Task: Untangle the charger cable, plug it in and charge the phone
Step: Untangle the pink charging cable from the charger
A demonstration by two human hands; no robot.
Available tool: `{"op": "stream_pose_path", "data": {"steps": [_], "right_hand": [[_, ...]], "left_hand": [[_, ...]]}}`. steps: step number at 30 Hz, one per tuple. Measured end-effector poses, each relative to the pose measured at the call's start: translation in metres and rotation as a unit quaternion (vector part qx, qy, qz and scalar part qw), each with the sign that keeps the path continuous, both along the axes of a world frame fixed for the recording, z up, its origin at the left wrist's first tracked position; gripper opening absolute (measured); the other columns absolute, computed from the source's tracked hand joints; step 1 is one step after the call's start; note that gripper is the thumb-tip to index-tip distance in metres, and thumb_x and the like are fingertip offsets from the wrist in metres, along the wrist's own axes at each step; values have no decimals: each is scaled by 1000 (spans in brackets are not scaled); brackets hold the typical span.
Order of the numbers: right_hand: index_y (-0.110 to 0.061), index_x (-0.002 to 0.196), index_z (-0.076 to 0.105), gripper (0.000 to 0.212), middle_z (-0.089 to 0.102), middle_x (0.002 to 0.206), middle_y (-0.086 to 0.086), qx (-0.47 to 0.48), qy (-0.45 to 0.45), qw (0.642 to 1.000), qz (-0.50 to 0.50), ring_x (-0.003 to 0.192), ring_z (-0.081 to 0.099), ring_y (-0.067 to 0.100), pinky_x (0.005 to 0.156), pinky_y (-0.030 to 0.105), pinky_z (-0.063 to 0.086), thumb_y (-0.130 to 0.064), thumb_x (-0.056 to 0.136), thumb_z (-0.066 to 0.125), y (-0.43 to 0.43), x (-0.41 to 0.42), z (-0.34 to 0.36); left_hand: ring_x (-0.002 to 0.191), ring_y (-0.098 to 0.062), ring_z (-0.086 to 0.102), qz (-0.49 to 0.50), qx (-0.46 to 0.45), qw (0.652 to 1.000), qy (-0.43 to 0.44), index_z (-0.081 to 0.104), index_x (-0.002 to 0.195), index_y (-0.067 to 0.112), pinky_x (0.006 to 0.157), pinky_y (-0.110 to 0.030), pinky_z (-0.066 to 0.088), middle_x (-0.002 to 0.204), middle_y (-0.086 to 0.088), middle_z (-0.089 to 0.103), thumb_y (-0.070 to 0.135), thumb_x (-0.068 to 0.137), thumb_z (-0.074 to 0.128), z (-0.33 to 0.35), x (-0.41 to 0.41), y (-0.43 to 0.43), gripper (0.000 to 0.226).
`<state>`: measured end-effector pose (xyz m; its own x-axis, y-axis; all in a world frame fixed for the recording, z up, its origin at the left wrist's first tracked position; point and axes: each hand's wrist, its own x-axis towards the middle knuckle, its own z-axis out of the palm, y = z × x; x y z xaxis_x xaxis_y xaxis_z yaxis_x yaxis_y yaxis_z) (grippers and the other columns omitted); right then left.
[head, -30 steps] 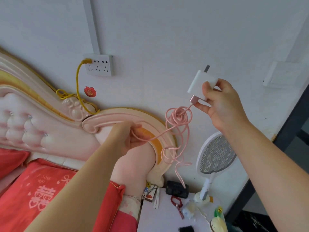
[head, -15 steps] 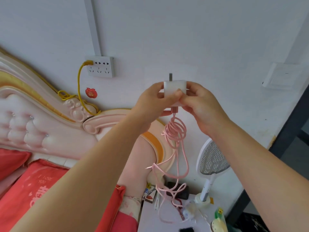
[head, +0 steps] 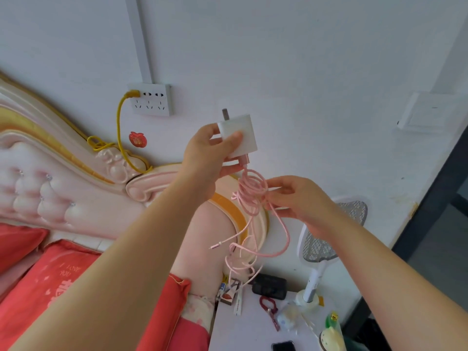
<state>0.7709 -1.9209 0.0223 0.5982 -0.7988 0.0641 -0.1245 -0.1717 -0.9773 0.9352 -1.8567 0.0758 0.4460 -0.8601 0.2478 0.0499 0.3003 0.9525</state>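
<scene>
My left hand [head: 211,150] grips the white charger block [head: 241,134], prongs up, in front of the wall. A pink cable [head: 253,196] hangs from the block in a tangled bunch of loops. My right hand [head: 300,198] pinches those loops just below the block. The cable's free plug end [head: 215,247] dangles to the lower left. A white wall socket strip [head: 152,100] sits up and left of the block, with a yellow plug in its left outlet. A dark phone [head: 283,346] lies on the white nightstand [head: 250,328] at the bottom edge.
A pink and gold padded headboard [head: 76,178] and red pillows [head: 50,282] fill the left. The nightstand holds an electric fly swatter [head: 321,247], a black box [head: 269,286], a red cord and small bottles. A wall switch [head: 428,112] is at the right.
The charger block passed from my right hand to my left hand. My right hand dropped down onto the tangled loops. The cable's lower part now hangs free.
</scene>
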Motion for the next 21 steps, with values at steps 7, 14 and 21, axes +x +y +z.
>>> {"op": "stream_pose_path", "data": {"steps": [7, 14, 21], "right_hand": [[-19, 82, 67, 23, 46, 53, -8, 22, -49, 997, -60, 41, 38, 1, 35, 12, 28, -8, 91, 50, -5, -8, 7], [-24, 77, 72, 23, 53, 56, -16, -39, 82, 995, -42, 49, 43, 1, 49, 14, 36, -16, 89, 54, -18, -32, 11], [-19, 91, 71, 14, 64, 82, -2, -259, 241, 931, -95, 76, 52, 11, 64, 19, 32, -14, 85, 60, -25, -29, 7]], "left_hand": [[63, -18, 69, 27, -15, 997, 71, 53, 103, 10, 66, -38, 60, 86, -8, 63, 16, 91, 55, -8, 10, 5, 14], [67, -24, 70, 41, -49, 988, 137, 52, 109, 0, 67, -39, 59, 93, -12, 61, 17, 93, 53, -1, 22, 11, 23], [63, -23, 69, -20, -53, 991, 121, 56, 98, 3, 68, -41, 59, 89, -13, 60, 15, 93, 52, 9, 3, 9, 14]]}}
